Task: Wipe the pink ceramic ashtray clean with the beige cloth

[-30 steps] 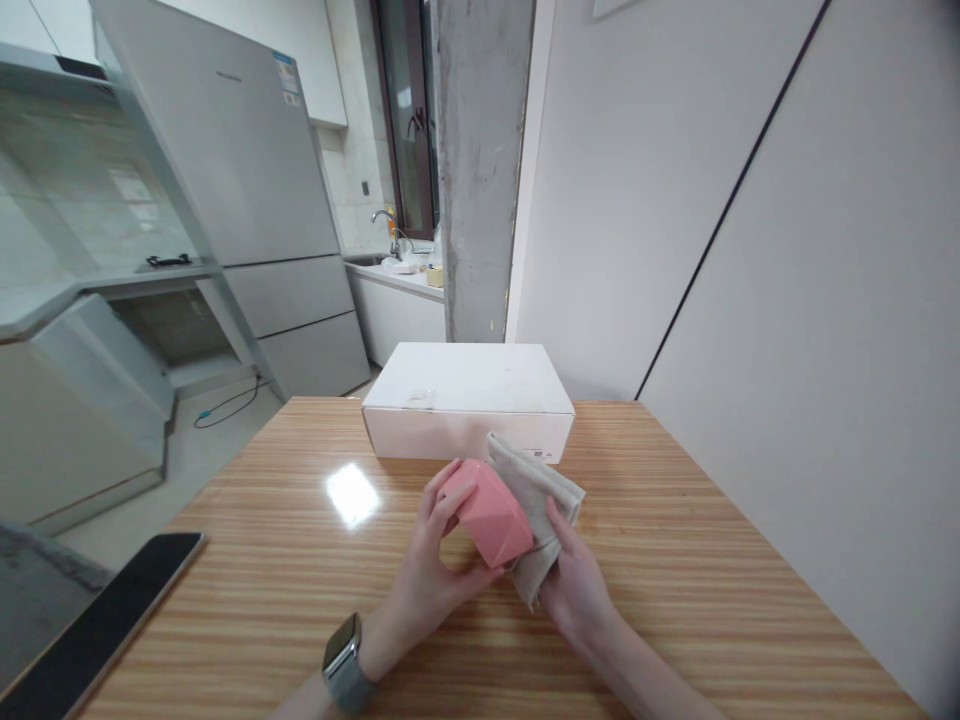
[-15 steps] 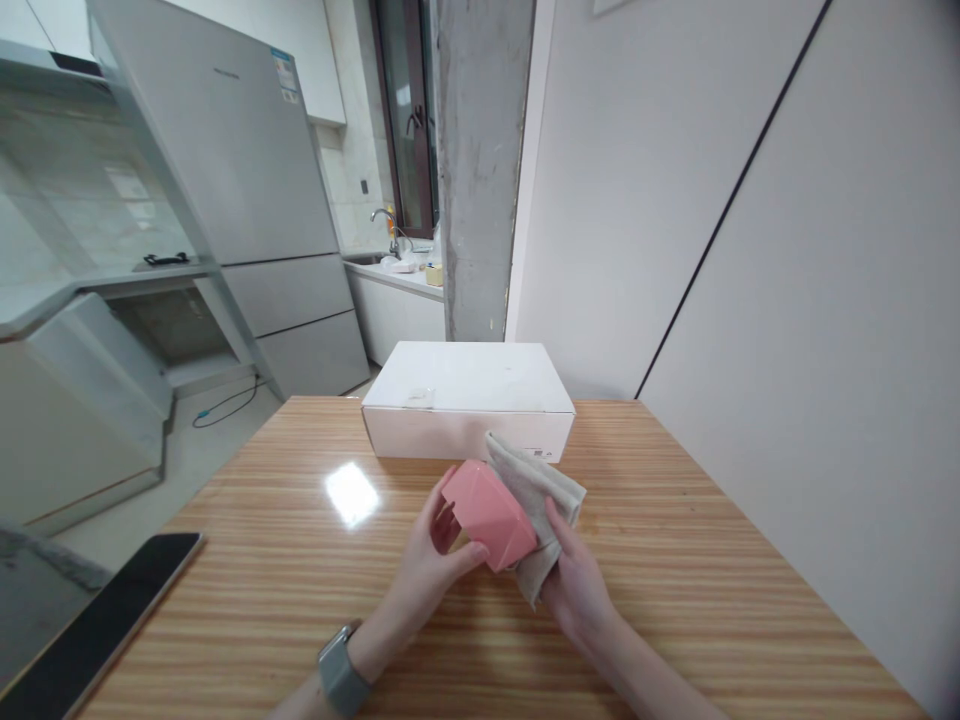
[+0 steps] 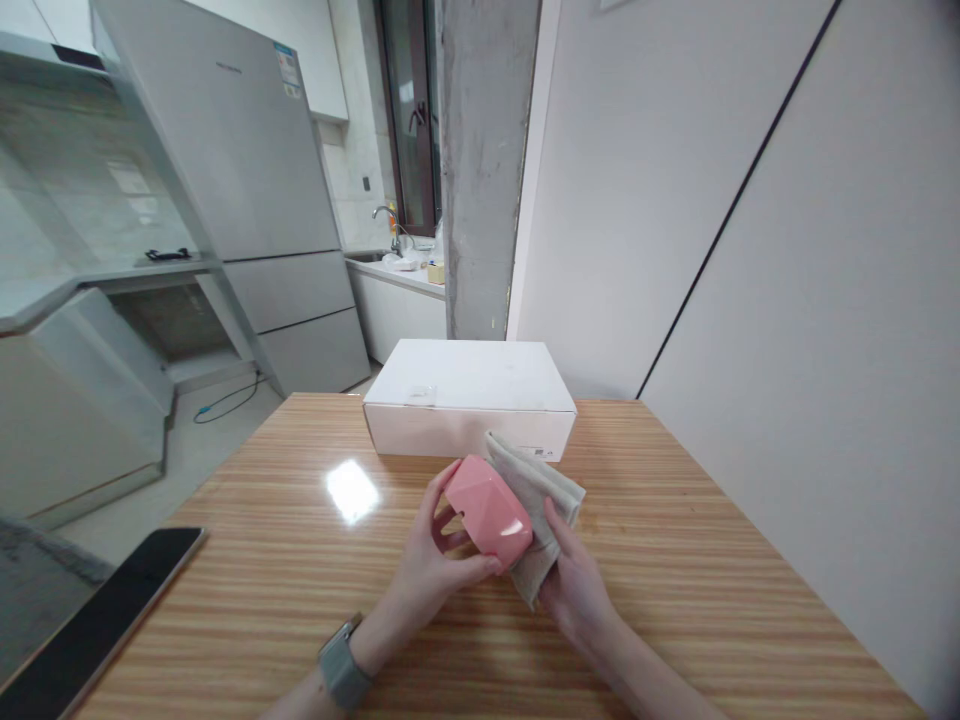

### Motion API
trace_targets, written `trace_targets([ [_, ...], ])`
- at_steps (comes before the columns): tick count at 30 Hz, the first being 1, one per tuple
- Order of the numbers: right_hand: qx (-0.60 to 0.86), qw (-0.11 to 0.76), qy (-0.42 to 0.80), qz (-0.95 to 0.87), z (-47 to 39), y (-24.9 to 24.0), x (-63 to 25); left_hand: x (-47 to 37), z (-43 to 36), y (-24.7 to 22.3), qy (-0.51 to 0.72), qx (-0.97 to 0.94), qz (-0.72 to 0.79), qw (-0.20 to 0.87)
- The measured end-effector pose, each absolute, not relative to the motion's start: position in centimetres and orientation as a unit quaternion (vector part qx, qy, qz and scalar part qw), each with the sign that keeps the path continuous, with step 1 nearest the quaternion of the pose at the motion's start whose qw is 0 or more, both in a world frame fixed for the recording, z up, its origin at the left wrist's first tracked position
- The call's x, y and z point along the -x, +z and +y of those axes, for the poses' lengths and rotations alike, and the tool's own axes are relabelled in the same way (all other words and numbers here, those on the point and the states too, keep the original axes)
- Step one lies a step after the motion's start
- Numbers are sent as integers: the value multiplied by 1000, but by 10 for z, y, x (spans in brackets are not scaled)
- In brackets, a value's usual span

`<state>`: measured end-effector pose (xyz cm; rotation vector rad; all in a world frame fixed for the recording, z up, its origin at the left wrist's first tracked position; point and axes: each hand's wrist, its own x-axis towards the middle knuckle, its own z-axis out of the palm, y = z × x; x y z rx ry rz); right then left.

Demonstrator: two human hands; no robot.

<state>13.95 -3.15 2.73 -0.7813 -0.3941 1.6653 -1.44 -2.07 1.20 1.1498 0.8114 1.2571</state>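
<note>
A pink faceted object point(image 3: 491, 512) is held above the wooden table, gripped at its left and lower edges by the thumb and fingers of my left hand point(image 3: 442, 550). My right hand point(image 3: 574, 570) holds a folded light grey cloth point(image 3: 536, 490), with the thumb on top of it. The cloth lies against the right side of the pink object. Part of the cloth is hidden behind the object, and the fingers of my right hand are mostly hidden under the cloth.
A closed white box point(image 3: 469, 430) stands behind my hands on the wooden table point(image 3: 300, 600). At the left edge lies a dark flat device point(image 3: 105, 620). A white wall rises at the right; a fridge point(image 3: 225, 150) stands beyond the table.
The pink object has turned slightly in my left hand, and its lower left thumb contact has shifted a little to the right. The cloth and my right hand have barely moved.
</note>
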Motion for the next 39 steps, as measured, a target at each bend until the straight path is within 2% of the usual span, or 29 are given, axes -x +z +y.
trace_targets([
  [10, 296, 599, 726, -163, -30, 25, -141, 22, -21, 4, 534, -723, 323, 296],
  [15, 310, 593, 726, -160, -31, 29, -140, 19, -21, 3, 545, -728, 328, 256],
  [18, 320, 590, 724, -159, -31, 29, -140, 19, -21, 1, 549, -709, 335, 291],
  [27, 321, 591, 722, -163, -28, 22, -146, 20, -19, -6, 534, -569, 283, 558],
  [33, 320, 601, 709, -184, -27, 28, -144, 17, -12, -5, 572, -444, 310, 616],
  [39, 332, 602, 697, -201, -29, 31, -144, 17, -12, -4, 542, -445, 338, 628],
])
